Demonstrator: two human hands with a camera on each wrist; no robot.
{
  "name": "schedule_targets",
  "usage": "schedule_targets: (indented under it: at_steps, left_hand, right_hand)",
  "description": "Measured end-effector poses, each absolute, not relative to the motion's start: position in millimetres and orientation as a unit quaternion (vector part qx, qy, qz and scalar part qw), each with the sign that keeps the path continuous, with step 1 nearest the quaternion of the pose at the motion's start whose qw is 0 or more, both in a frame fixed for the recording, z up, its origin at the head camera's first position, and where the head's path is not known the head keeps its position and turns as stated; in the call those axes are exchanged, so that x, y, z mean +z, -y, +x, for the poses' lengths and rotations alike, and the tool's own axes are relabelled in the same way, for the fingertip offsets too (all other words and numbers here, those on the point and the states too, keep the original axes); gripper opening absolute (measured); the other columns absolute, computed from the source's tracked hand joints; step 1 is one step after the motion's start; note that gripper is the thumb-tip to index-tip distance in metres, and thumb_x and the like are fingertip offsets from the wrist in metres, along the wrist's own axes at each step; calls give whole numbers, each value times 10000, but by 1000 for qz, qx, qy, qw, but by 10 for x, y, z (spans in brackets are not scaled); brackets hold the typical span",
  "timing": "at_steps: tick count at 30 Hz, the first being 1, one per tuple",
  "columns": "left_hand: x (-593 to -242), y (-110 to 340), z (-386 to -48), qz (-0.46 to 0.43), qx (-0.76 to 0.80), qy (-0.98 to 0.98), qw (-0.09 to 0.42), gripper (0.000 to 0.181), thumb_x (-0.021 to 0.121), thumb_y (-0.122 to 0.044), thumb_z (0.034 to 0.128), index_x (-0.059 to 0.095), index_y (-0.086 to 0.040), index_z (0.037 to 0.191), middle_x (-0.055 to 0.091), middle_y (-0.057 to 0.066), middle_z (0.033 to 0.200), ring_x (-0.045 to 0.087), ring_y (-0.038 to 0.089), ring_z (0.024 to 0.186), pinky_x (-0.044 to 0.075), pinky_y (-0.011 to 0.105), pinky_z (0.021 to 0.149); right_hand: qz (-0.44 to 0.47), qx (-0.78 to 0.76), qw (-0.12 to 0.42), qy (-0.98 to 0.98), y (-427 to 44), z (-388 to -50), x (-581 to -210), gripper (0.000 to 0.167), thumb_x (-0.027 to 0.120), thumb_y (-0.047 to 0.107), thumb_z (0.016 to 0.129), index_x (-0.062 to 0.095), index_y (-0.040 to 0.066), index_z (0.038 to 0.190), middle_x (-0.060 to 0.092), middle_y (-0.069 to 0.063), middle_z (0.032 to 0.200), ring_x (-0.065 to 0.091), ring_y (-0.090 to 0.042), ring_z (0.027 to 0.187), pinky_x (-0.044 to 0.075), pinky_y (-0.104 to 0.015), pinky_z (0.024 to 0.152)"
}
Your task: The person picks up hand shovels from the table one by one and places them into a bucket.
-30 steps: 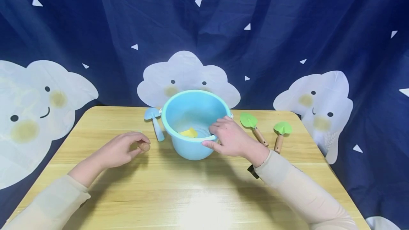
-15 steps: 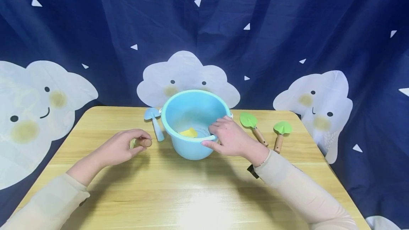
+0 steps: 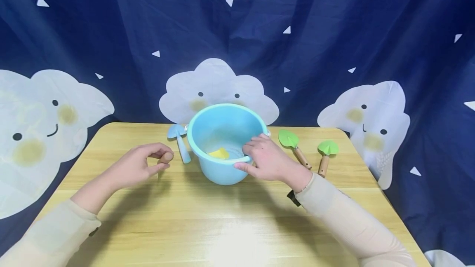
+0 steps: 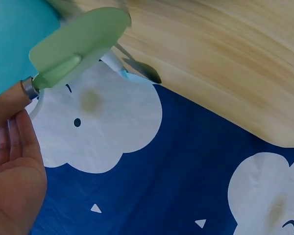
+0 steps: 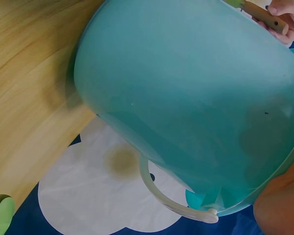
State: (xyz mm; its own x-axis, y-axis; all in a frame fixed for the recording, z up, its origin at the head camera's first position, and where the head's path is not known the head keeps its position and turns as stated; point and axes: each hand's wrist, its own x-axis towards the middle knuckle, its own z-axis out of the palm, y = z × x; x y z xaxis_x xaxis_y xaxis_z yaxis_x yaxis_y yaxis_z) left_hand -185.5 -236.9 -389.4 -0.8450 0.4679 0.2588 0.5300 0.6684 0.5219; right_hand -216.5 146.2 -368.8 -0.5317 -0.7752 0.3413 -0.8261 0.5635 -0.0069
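Plainly, the left hand (image 3: 135,165) pinches a green trowel (image 4: 85,44) while the right hand (image 3: 270,160) grips a blue bucket (image 3: 222,173).

Cloud-patterned blue curtain (image 3: 252,40) behind table (image 3: 178,221)

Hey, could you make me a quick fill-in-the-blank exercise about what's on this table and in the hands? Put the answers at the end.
1. The right grip holds the bucket by its ____.
2. The held trowel, in the left grip, has a handle made of ____.
3. The colour of the object lying inside the bucket is ____.
4. The other green trowels, lying right of the bucket, number ____.

Missing words: rim; wood; yellow; two.
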Motion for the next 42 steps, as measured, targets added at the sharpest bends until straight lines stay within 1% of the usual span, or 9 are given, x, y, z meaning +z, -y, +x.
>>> schedule_targets:
  at_steps: [4,9,16,19,23,26,28,37,42]
  left_hand:
    - [-3861,2354,-1849,-278,-306,909,54,257,786,-112,873,590,-265,938,614,-141,925,661,54,940,537,359,860]
    - [-3850,2345,-1842,-276,-310,908,55,245,776,-118,884,582,-255,945,613,-132,930,660,60,936,539,354,856]
    - [-3856,2350,-1845,-271,-320,906,56,222,763,-151,901,574,-251,961,615,-122,944,664,71,945,539,340,856]
    - [-3858,2352,-1844,-270,-325,905,58,207,759,-168,906,579,-248,968,627,-121,954,668,73,942,541,330,856]
    - [-3854,2348,-1842,-268,-333,902,62,202,764,-163,901,595,-241,981,648,-118,970,673,75,930,542,307,852]
    - [-3850,2344,-1839,-265,-339,900,66,208,772,-146,893,612,-231,996,670,-103,985,677,81,925,541,292,853]
    - [-3846,2343,-1837,-261,-341,900,67,209,774,-144,890,623,-225,1008,684,-90,998,679,85,929,540,284,856]
    - [-3846,2329,-1833,-248,-356,898,75,241,796,-123,865,645,-196,1037,700,-90,1009,687,86,927,530,220,842]
    - [-3865,2330,-1831,-245,-361,896,83,250,799,-128,863,651,-182,1058,713,-54,1016,688,79,929,516,180,832]
  right_hand:
    - [460,85,152,871,-1460,-2168,-3679,661,201,721,980,456,175,709,396,78,657,373,-143,665,330,-333,750]
    - [463,86,151,869,-1454,-2172,-3678,687,223,713,985,495,146,709,395,80,657,373,-142,665,334,-337,754]
    - [460,87,149,871,-1453,-2168,-3674,690,206,721,981,494,152,716,402,81,663,376,-145,671,336,-337,757]
    - [461,84,148,871,-1455,-2169,-3671,648,313,685,991,521,133,722,406,78,666,383,-151,672,337,-339,756]
    - [460,82,147,872,-1459,-2168,-3676,626,359,667,989,525,128,718,401,77,664,379,-149,670,335,-338,749]
    - [460,85,148,871,-1458,-2166,-3682,676,254,710,985,500,144,710,396,76,660,370,-145,665,329,-336,741]
    - [460,86,148,871,-1457,-2162,-3680,679,222,722,980,480,156,707,392,77,656,366,-144,663,326,-334,740]
    - [457,87,149,872,-1460,-2161,-3681,700,168,735,971,471,162,708,395,77,656,369,-146,668,334,-339,748]
    - [456,85,150,873,-1461,-2165,-3692,692,165,738,969,460,169,708,396,76,659,368,-147,668,326,-337,737]
